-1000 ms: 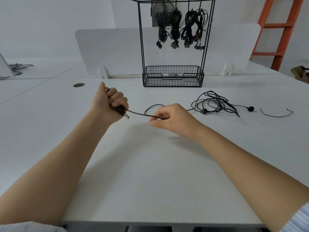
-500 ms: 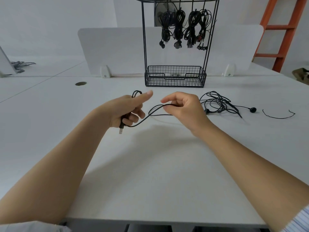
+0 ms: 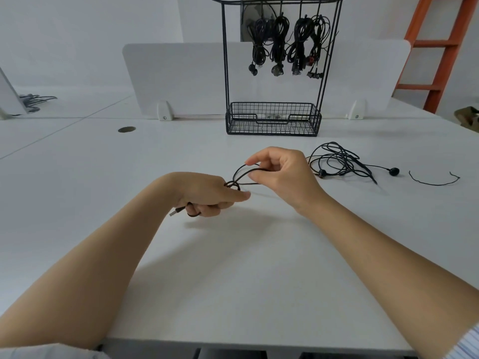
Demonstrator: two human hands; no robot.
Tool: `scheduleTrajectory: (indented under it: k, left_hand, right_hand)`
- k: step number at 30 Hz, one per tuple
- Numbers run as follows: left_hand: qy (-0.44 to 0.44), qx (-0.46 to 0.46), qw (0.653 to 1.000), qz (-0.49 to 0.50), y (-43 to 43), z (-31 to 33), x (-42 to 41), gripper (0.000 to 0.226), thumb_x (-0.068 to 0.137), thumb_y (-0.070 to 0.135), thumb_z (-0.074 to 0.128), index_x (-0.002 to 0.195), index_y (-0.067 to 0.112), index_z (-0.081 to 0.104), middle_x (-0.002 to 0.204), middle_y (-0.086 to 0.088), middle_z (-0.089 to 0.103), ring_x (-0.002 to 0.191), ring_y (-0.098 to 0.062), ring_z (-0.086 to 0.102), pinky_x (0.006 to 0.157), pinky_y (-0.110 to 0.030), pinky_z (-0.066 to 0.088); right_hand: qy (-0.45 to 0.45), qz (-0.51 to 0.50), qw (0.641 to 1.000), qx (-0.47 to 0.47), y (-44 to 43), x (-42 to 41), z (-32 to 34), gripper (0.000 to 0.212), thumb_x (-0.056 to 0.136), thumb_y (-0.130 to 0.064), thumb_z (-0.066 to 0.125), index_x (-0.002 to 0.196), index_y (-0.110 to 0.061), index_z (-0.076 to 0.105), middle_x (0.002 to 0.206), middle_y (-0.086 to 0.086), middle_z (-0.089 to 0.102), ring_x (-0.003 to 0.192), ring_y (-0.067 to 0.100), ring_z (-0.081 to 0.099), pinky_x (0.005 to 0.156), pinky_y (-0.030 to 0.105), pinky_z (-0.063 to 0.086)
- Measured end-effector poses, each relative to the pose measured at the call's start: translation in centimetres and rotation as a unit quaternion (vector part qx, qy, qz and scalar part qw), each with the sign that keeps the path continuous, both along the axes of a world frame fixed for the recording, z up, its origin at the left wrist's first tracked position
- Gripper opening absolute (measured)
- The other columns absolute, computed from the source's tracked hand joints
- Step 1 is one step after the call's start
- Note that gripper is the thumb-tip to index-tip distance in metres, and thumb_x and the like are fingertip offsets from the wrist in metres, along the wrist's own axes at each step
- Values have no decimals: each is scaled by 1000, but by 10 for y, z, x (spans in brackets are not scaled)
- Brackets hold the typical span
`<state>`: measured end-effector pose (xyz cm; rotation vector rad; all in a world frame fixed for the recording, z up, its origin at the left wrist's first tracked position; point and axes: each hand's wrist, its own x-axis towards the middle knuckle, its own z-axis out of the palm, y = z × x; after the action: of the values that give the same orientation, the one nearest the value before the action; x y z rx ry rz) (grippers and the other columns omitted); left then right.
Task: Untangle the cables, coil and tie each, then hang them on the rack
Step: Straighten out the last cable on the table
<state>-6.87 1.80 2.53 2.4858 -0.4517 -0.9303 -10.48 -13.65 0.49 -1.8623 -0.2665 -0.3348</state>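
Gripping cable over table: left hand, right hand; rack well apart.

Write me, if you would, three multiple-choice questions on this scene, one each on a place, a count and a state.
1. Where does the loose tangle lie?
A. In the wire basket.
B. On the ladder.
C. On the table, right of the right hand.

2. How many cable bundles hang on the rack?
A. Two.
B. Four.
C. Six.

3. What is the left hand doing?
A. Gripping a coiled black cable.
B. Lying flat on the table.
C. Holding a pen.

Answers:
1 C, the tangle sits on the tabletop just right of that hand.
2 B, four dark bundles hang side by side from the top bar.
3 A, its fingers curl round the loops, with the plug sticking out below.
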Motion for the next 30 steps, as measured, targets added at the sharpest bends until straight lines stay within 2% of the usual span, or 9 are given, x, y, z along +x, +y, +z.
scheduleTrajectory:
  k: [5,8,11,16,19,21,24,28,30]
  left_hand:
    - [24,-166,985,-33,4,4,2,51,90,55,25,56,16,24,42,3,25,39,-9,11,37,-17,13]
    - [35,-260,964,-35,8,2,7,62,86,63,24,56,15,48,47,0,43,36,-7,13,35,-12,17]
    - [42,-346,937,6,8,0,9,54,79,60,27,80,24,69,58,-4,55,38,-8,16,35,-12,18]
    - [-5,-456,880,129,-1,-5,12,46,97,48,26,106,25,64,70,-2,59,38,-8,22,35,-14,18]
    - [-16,-539,818,203,-2,-5,14,47,100,42,28,95,15,67,73,-1,59,41,-8,31,33,-14,19]
    - [-11,-589,769,247,-1,-5,18,55,100,39,32,71,12,69,68,1,63,50,-11,40,33,-15,24]
    - [25,-647,707,284,3,-7,25,68,100,36,34,37,17,53,57,1,60,55,-13,47,45,-17,37]
    - [54,-668,667,325,7,-9,29,72,100,38,30,31,19,34,47,2,52,52,-14,60,69,-26,47]
    - [89,-683,641,337,8,-8,28,71,100,40,31,32,18,31,38,3,37,38,-13,49,56,-22,49]
  right_hand:
    - [-12,-20,1000,19,-5,3,1,25,79,0,65,71,-23,63,58,-2,46,49,2,39,50,10,32]
    - [-15,-37,999,34,-9,6,1,24,79,-1,66,70,-24,63,55,-3,44,46,1,36,46,10,30]
    - [-21,-55,997,53,-12,8,2,24,80,-2,66,69,-23,64,45,-14,47,44,-2,40,46,8,32]
    - [-59,-61,994,-69,-7,6,-1,13,85,-6,61,83,-16,69,52,-8,46,49,5,41,52,15,32]
    - [-88,-65,975,-191,0,3,-6,16,89,-15,56,96,-11,70,51,-14,46,50,7,45,58,22,38]
    - [-81,-55,968,-230,1,1,-6,19,92,-21,53,96,-11,69,52,-12,45,57,17,45,63,26,36]
    - [-67,-41,942,-326,2,-2,-7,25,94,-28,47,96,-12,67,56,-6,48,64,21,46,66,26,34]
    - [-78,-43,907,-412,4,-3,-8,34,96,-34,40,97,-10,63,76,8,63,77,27,54,66,30,38]
    - [-85,-44,902,-421,4,-3,-8,34,96,-34,39,97,-11,63,78,8,63,77,27,54,65,31,36]
